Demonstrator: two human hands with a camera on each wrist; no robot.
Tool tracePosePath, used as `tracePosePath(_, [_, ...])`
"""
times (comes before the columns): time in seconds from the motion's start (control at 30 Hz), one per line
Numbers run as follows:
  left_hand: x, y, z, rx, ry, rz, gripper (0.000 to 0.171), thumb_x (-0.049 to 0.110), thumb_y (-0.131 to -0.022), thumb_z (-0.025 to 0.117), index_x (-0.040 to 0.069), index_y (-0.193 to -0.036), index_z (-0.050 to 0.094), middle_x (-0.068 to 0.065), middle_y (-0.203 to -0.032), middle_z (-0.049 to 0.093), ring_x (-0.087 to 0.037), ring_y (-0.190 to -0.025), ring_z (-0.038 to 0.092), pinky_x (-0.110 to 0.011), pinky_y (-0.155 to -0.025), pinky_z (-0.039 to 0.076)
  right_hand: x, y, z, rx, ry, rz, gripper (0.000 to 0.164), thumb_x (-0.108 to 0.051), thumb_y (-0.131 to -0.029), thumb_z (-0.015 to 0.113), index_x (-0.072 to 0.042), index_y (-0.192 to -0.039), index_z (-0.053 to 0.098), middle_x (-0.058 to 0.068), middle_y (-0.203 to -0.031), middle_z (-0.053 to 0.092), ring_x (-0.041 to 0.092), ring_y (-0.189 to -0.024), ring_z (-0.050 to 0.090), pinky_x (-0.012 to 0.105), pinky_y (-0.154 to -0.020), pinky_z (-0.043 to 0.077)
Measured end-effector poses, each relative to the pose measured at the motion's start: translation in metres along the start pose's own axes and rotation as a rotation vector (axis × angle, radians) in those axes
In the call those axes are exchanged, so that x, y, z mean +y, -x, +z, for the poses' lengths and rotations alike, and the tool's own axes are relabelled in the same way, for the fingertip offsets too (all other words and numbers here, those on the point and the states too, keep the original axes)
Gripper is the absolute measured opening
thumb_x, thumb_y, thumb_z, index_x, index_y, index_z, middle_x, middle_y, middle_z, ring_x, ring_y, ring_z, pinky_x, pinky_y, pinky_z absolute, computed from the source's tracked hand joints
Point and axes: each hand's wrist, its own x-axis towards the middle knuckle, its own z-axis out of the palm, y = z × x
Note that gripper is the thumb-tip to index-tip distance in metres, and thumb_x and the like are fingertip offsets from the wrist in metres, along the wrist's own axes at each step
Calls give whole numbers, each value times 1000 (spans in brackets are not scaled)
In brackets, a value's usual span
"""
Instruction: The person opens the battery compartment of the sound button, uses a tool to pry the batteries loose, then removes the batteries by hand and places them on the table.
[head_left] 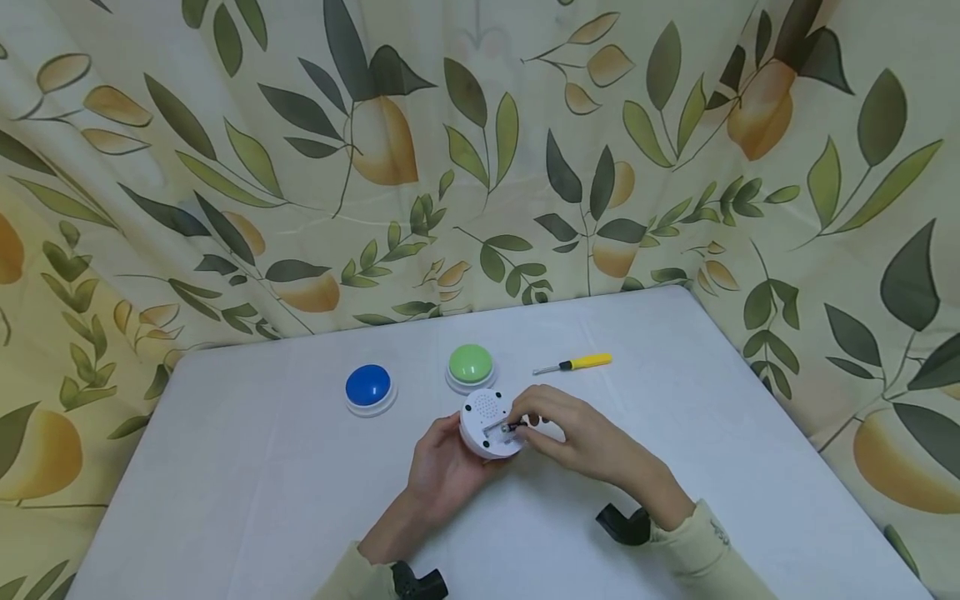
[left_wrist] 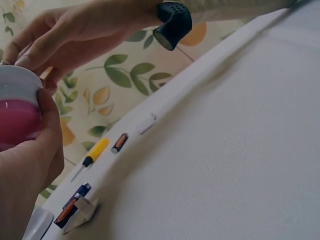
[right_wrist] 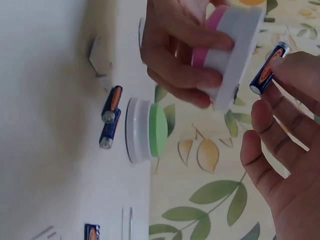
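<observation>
- Evidently the pink-and-white push button [head_left: 477,423] was off the desk [head_left: 277,475], on the person's side of the green push button [head_left: 470,364], its underside turned up toward the head.
- The left hand [head_left: 447,462] grasped it by the rim, thumb on one side and fingers on the other.
- On that underside, a battery compartment [head_left: 494,428] lay uncovered beside a round patch of speaker holes [head_left: 487,406], with dark spots round the edge.
- The right hand [head_left: 573,429] pinched a blue battery [right_wrist: 269,69] with an orange label between thumb and fingers, close to the underside; the remaining fingers were bent loosely.
- The blue push button [head_left: 368,386] stood on the desk to the left of the green one, well apart from it.
- To the right of the green button lay a yellow-handled screwdriver [head_left: 588,362], its shaft pointing toward that button.
- Two loose batteries [right_wrist: 111,104] lay near the green button, with a small white piece [right_wrist: 95,57] by them; a third battery [right_wrist: 92,232] lay farther off.
- Beyond the green button hung a curtain [head_left: 517,142] printed with leaves and fruit.
</observation>
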Motion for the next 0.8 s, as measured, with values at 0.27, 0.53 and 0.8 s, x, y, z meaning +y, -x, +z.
tracePosePath(0.27, [3,4,-2,45,5,5,63,37,-110,20,18,-168,4,-15,-175,10,-32,-160,20,-53,-127,25,20,7,-12,35,-5,63,26,-1,-96,71,-21,-113,67,-10,-108,67,5,-92,56,27,-75,55])
tracePosePath(0.53, [10,9,-6,79,4,16,64,40,-110,23,20,-168,5,-15,-175,12,-33,-157,26,-52,-126,25,43,20,-24,33,52,224,28,1,-94,73,-21,-112,68,-12,-105,69,4,-91,53,30,-76,53])
tracePosePath(0.8, [13,11,-8,62,23,19,62,39,-110,19,23,-168,3,-13,-174,11,-30,-154,29,-49,-123,30,61,34,-31,-21,117,437,22,-4,-98,69,-21,-111,70,-8,-109,69,11,-96,52,30,-82,50])
